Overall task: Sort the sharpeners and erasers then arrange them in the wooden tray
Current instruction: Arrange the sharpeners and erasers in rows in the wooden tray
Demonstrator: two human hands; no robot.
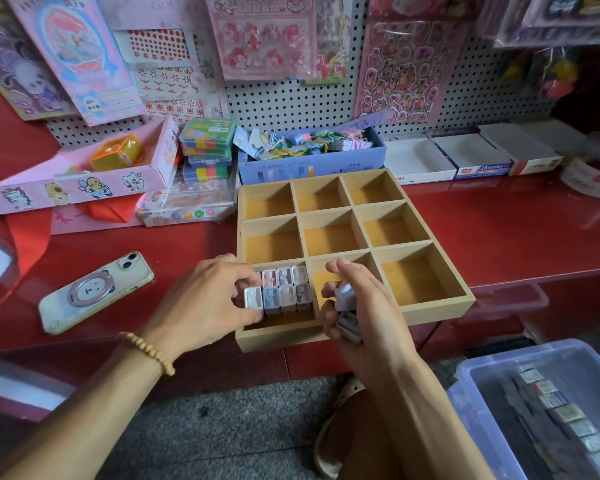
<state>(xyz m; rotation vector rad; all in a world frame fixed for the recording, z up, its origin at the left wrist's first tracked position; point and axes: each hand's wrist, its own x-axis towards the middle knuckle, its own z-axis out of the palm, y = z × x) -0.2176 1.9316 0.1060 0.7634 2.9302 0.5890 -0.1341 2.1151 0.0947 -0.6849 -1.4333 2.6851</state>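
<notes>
Now I'm watching the left hand (205,299) pinching an upright sharpener (253,297) in the wooden tray (433,308). Its slot is facing up. The right hand (357,303) is curling around two more sharpeners (346,311).

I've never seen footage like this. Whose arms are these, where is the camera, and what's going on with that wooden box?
There is no machine here: a person wears a wide-angle camera on the head, so you look forward and down at their own two hands. On the red counter sits a wooden tray divided into nine compartments. The near-left compartment holds two rows of small sharpeners standing side by side; the other eight look empty. The left hand, with a bead bracelet at the wrist, pinches one sharpener at the left end of the front row. The right hand grips a few more sharpeners over the tray's near edge. A phone lies to the left, and a clear plastic bin with more small items stands at lower right.
</notes>
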